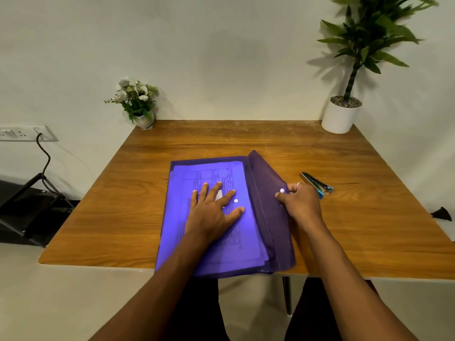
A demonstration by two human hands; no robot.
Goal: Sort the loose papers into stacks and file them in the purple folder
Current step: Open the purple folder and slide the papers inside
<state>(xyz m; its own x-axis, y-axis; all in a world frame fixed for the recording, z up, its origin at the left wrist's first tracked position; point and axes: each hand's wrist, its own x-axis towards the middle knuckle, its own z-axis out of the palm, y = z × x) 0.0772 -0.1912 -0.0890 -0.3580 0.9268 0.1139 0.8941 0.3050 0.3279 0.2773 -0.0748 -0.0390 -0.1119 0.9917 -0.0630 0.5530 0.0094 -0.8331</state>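
Wooden table (320, 156) bore purple folder (179, 193) | left hand (213, 210) pressed flat, fingers spread, on papers (236, 232) inside | right hand (299, 204) pinched flap (264, 183) | stapler (316, 184) beside.

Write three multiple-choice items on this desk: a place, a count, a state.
1. Where is the stapler? A. left of the purple folder B. right of it C. inside it
2. How many potted plants stand on the table? A. one B. two C. four
3. The folder's flap is: A. snapped shut B. torn off C. open
Key: 1 B, it lies beyond the right hand; 2 B, flowers and a leafy plant at the far corners; 3 C, the right hand pinches it, snaps apart.
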